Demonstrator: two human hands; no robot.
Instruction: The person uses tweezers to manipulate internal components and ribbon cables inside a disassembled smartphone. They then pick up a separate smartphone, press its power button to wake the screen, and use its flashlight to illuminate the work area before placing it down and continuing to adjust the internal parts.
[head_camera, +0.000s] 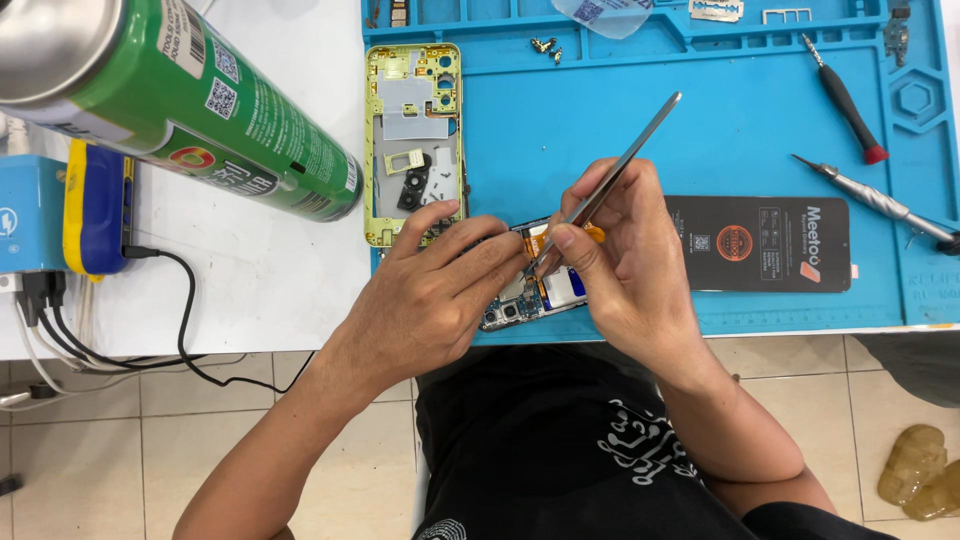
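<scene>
1. my right hand (630, 260) is pinched closed on the tweezers (610, 180); their tip is down at the board (535, 295)
2. my left hand (440, 290) lies curled over the board, fingers pressing it; no firm grasp
3. yellow frame (413, 140) just above my left hand; black battery (765, 243) right of my right hand

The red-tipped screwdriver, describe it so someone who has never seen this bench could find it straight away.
Start at the blue work mat covering the right of the white table and go to its upper right part. The red-tipped screwdriver lies there slanted, its metal tip pointing up and left. Just below it lies a silver screwdriver; only the upper one has a black handle with a red end.
</scene>
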